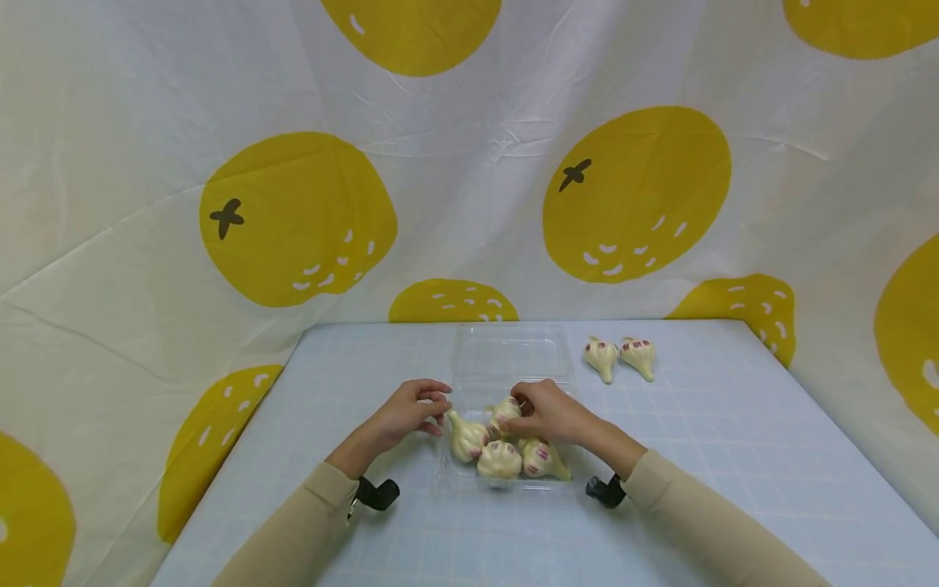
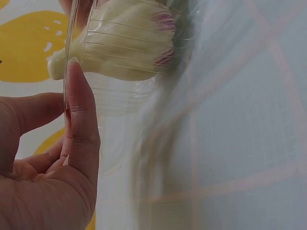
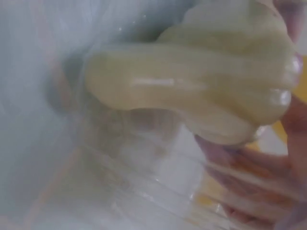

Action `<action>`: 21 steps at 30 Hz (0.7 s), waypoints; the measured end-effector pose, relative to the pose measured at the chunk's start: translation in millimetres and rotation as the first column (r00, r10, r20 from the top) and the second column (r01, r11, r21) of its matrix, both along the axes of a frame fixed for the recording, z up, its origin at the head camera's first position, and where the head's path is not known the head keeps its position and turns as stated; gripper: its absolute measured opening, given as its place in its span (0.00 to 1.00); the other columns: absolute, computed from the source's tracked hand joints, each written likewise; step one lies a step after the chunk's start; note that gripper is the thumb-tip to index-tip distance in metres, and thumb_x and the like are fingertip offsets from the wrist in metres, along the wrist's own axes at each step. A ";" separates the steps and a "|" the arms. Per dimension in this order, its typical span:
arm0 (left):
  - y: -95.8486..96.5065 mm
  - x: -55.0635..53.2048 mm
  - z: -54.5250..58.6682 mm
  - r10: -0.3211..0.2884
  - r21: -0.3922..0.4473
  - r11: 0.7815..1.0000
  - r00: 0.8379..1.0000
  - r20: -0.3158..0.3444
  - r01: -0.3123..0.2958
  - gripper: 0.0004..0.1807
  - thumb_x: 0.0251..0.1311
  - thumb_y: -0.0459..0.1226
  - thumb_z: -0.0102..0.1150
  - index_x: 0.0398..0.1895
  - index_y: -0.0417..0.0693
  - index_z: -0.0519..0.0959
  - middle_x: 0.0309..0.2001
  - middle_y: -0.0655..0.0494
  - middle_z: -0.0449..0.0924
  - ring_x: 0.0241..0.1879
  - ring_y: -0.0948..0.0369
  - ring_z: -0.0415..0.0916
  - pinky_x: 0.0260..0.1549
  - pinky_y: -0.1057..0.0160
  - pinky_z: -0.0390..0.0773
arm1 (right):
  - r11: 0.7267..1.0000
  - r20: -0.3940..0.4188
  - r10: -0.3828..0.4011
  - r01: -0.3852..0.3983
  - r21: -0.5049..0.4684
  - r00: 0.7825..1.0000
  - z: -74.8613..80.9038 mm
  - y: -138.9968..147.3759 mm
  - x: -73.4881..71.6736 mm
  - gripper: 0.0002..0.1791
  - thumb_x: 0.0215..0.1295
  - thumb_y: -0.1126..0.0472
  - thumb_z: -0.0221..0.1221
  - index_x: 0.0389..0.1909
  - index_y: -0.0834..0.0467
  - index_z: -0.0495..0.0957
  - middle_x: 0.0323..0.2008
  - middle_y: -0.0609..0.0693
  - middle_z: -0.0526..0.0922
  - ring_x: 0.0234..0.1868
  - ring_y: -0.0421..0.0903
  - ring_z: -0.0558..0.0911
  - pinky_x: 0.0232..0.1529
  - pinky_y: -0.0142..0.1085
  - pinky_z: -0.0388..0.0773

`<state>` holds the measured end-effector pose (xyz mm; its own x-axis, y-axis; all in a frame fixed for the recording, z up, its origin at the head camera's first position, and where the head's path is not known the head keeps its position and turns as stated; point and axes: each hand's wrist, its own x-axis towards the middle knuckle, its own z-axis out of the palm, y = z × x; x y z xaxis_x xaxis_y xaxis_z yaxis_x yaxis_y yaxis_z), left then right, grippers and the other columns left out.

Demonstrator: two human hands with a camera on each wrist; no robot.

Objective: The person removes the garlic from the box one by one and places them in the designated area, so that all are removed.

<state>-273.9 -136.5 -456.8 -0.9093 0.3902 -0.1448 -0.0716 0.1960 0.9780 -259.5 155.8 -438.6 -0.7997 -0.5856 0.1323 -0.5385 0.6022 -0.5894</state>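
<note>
A clear plastic clamshell box (image 1: 506, 483) lies with its lid (image 1: 512, 352) folded back. Several garlic bulbs fill its base: one at the left (image 1: 467, 438), one at the front (image 1: 500, 461) and one at the front right (image 1: 544, 459). My right hand (image 1: 550, 412) grips another garlic bulb (image 1: 504, 412) at the back of the base, its fingers partly covering it. At the box's left side, my left hand (image 1: 420, 408) pinches the rim (image 2: 68, 81) between thumb and finger. A garlic bulb (image 3: 206, 81) shows blurred through the box wall in the right wrist view.
Two more garlic bulbs, one (image 1: 601, 358) beside the other (image 1: 638, 356), lie right of the lid. The table (image 1: 704, 456) wears a pale blue checked cloth. Behind it hangs a white curtain (image 1: 469, 163) with yellow fruit prints.
</note>
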 end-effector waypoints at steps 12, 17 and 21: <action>-1.2 0.5 -0.8 -0.004 -0.009 1.000 1.000 -0.001 0.004 0.23 0.71 0.31 0.60 0.65 0.27 0.70 0.37 0.50 0.76 0.31 0.58 0.77 0.30 0.62 0.85 | 0.992 0.016 -0.050 0.051 -0.119 0.999 19.7 19.3 8.9 0.19 0.67 0.49 0.68 0.47 0.60 0.80 0.36 0.46 0.85 0.36 0.42 0.84 0.37 0.34 0.82; -0.5 1.6 1.3 -0.005 -0.010 1.000 1.000 -0.009 0.005 0.24 0.71 0.30 0.60 0.65 0.26 0.70 0.36 0.50 0.76 0.31 0.58 0.77 0.29 0.62 0.85 | 0.987 0.004 -0.086 0.085 -0.136 0.996 28.3 31.7 13.2 0.23 0.67 0.47 0.68 0.51 0.61 0.80 0.41 0.49 0.87 0.41 0.43 0.86 0.42 0.37 0.84; 0.0 1.7 2.3 -0.006 -0.011 1.000 1.000 -0.007 0.006 0.24 0.71 0.30 0.60 0.65 0.26 0.69 0.36 0.50 0.76 0.31 0.59 0.77 0.29 0.62 0.85 | 0.982 0.008 -0.118 0.118 -0.144 0.993 35.8 41.6 16.4 0.22 0.66 0.48 0.69 0.51 0.60 0.80 0.41 0.49 0.86 0.43 0.44 0.86 0.42 0.37 0.85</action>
<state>-272.2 -136.5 -454.5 -0.9079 0.3942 -0.1427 -0.0633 0.2074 0.9762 -243.1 197.4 -402.8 -0.8622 -0.4616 0.2088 -0.4687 0.5704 -0.6745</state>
